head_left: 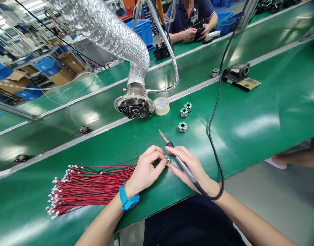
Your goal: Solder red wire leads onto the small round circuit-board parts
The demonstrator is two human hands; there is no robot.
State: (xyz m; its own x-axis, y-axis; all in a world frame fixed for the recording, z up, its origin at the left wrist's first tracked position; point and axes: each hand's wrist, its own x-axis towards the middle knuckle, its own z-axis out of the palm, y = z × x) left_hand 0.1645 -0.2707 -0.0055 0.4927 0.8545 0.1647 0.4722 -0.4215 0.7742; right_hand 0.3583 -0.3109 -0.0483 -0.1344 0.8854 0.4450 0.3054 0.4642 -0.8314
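My left hand [149,167], with a blue watch [130,200] at its wrist, is closed in a pinch at the left edge of a small round part with a green circuit board [167,159]. A red wire [132,160] runs into this hand; its end is hidden by the fingers. My right hand [193,167] is closed around a soldering iron [184,166], its tip pointing up and left, away from the part. The right thumb reaches to the part's lower right side. To the left lies a bundle of red wires [95,186] with white connectors.
Beyond my hands stand several round parts [182,127], a tape roll [162,106] and a fume-extractor hood [135,106]. The iron's black cord [210,126] loops at right. A metal stand [240,75] sits farther back. Across the line, a person [191,24] handles black parts.
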